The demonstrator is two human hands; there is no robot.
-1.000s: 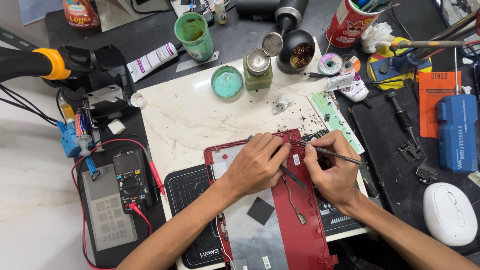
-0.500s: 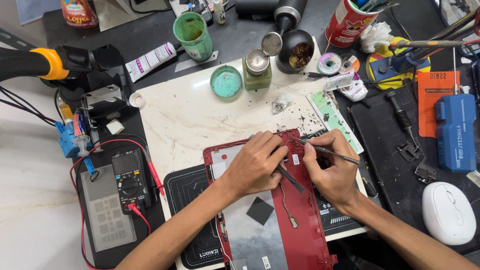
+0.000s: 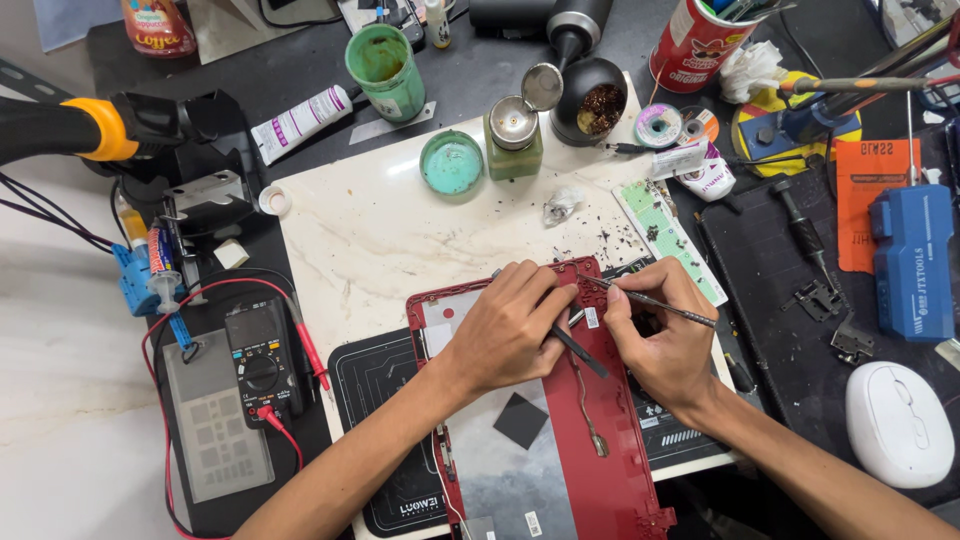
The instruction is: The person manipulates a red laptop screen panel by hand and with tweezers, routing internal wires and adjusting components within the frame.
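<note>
A red laptop back cover (image 3: 620,470) lies inner side up on a white marble slab (image 3: 370,230), with a grey foil sheet and a small black square pad (image 3: 520,420) inside it. My left hand (image 3: 510,325) rests on the cover's upper part, gripping a dark slim tool (image 3: 578,352) that points down-right. My right hand (image 3: 660,340) holds a thin metal pick (image 3: 660,302) like a pen, its tip at the cover's top edge near the left fingertips. A thin cable (image 3: 590,415) runs down the red frame.
A black multimeter (image 3: 260,360) with red leads sits left. A green cup (image 3: 385,70), green lid (image 3: 452,162), flux bottle (image 3: 513,135) and black bowl (image 3: 595,105) stand behind. A white mouse (image 3: 897,422), blue tool box (image 3: 915,260) and screwdriver (image 3: 805,235) lie right.
Both hands stay at the cover's top edge. The pick tip and fingers shift only slightly.
</note>
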